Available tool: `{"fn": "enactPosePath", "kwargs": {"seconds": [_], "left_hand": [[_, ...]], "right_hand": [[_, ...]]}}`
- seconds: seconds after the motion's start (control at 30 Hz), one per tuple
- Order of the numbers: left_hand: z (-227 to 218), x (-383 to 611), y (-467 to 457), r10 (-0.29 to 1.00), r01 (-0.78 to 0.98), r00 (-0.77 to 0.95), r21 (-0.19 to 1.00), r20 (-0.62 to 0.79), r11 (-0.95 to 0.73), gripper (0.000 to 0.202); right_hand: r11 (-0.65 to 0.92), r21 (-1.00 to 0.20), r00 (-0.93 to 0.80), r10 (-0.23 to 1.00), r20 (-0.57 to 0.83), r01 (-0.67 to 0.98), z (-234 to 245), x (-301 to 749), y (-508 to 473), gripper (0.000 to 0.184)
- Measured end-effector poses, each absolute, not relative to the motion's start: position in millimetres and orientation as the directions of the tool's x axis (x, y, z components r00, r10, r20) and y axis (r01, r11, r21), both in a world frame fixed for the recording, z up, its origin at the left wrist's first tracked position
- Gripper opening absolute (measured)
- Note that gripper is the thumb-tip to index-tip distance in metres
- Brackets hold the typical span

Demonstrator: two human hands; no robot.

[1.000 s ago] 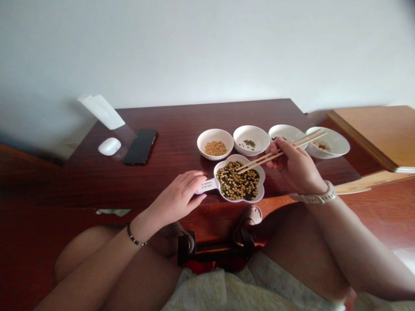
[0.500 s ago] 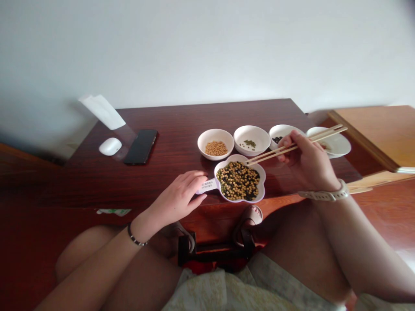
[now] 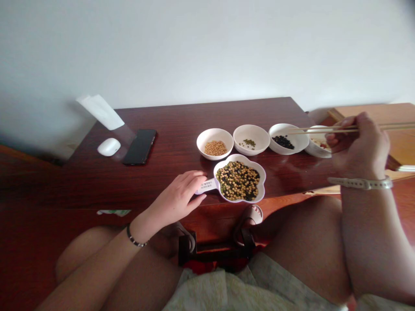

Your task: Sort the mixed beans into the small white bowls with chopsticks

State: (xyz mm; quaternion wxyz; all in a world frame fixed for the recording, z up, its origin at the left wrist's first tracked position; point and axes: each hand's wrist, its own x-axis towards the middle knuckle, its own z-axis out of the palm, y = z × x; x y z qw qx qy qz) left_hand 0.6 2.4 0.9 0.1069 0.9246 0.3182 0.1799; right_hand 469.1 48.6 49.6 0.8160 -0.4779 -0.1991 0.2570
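- While the left hand (image 3: 175, 201) sits at the near edge of the bench (image 3: 194, 114), its fingers and thumb lie either side of the white handle (image 3: 205, 185) of a flower-shaped dish (image 3: 263, 180), holding it.
- Mixed beans (image 3: 238, 181), yellow, black and green, fill that dish, which stands on the bench just in front of the bowls.
- The right hand (image 3: 358, 147) is well apart from the left, out at the right and pinching a pair of wooden chopsticks (image 3: 317, 128).
- The chopstick tips reach over the black-bean bowl (image 3: 300, 144); whether they hold anything is too small to tell.
- Three white bowls stand in a row with a fourth: one holds soybeans (image 3: 215, 148), the next mung beans (image 3: 248, 144), the third black beans (image 3: 283, 141).
- The fourth bowl (image 3: 311, 149) sits partly behind the right hand, with something reddish inside.
- A phone (image 3: 140, 147), a white mouse (image 3: 109, 147) and a white paper sleeve (image 3: 100, 111) lie towards the bench's far left.
- A watch (image 3: 359, 183) circles the right wrist, a dark bracelet (image 3: 134, 236) the left.
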Motion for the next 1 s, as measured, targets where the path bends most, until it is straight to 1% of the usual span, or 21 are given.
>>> {"fn": "enactPosePath", "kwargs": {"seconds": [0.1, 0.2, 0.23, 0.27, 0.3, 0.33, 0.47, 0.53, 0.63, 0.77, 0.87, 1.0], "left_hand": [[0.7, 0.4, 2.0, 0.624, 0.549, 0.737, 0.31, 0.259, -0.777, 0.039], [0.9, 0.2, 1.3, 0.626, 0.548, 0.736, 0.314, 0.259, -0.775, 0.039], [1.1, 0.1, 1.1, 0.626, 0.547, 0.733, 0.316, 0.266, -0.775, 0.039], [1.3, 0.1, 1.0, 0.635, 0.556, 0.733, 0.322, 0.245, -0.766, 0.04], [1.6, 0.2, 0.9, 0.624, 0.544, 0.732, 0.318, 0.273, -0.777, 0.04], [1.9, 0.2, 0.9, 0.628, 0.548, 0.73, 0.318, 0.268, -0.774, 0.04], [3.5, 0.8, 0.8, 0.636, 0.559, 0.729, 0.315, 0.254, -0.767, 0.039], [3.9, 0.9, 0.8, 0.639, 0.562, 0.728, 0.318, 0.247, -0.763, 0.039], [3.8, 0.7, 0.6, 0.64, 0.56, 0.726, 0.324, 0.251, -0.762, 0.039], [3.3, 0.6, 0.3, 0.636, 0.558, 0.729, 0.319, 0.252, -0.766, 0.038], [3.5, 1.1, 0.0, 0.636, 0.558, 0.731, 0.322, 0.246, -0.765, 0.038], [5.3, 2.0, -0.9, 0.647, 0.562, 0.724, 0.339, 0.24, -0.755, 0.037]], "right_hand": [[0.37, -0.913, 0.789, 0.606, 0.097, -0.171, 46.6, 472.0, 49.0, 0.047], [0.381, -0.913, 0.78, 0.612, 0.128, -0.149, 44.0, 468.8, 47.2, 0.046], [0.383, -0.91, 0.767, 0.628, 0.131, -0.158, 43.4, 466.1, 46.4, 0.045], [0.381, -0.908, 0.748, 0.65, 0.131, -0.173, 42.9, 462.4, 45.6, 0.045], [0.374, -0.909, 0.726, 0.675, 0.13, -0.185, 42.4, 457.8, 44.8, 0.044], [0.361, -0.911, 0.698, 0.705, 0.128, -0.197, 41.9, 452.5, 43.9, 0.044], [0.326, -0.926, 0.572, 0.803, 0.165, -0.191, 39.8, 427.3, 38.6, 0.042], [0.302, -0.932, 0.495, 0.852, 0.17, -0.201, 38.9, 415.2, 34.6, 0.038], [0.215, -0.957, 0.391, 0.912, 0.126, -0.194, 38.1, 400.0, 27.4, 0.034], [0.104, -0.98, 0.236, 0.97, 0.061, -0.171, 37.4, 385.8, 18.9, 0.036], [0.034, -0.991, 0.107, 0.994, 0.02, -0.131, 37.3, 378.4, 14.5, 0.038], [-0.073, -0.996, -0.045, 0.996, -0.07, -0.057, 38.9, 370.4, 10.2, 0.041]]}}
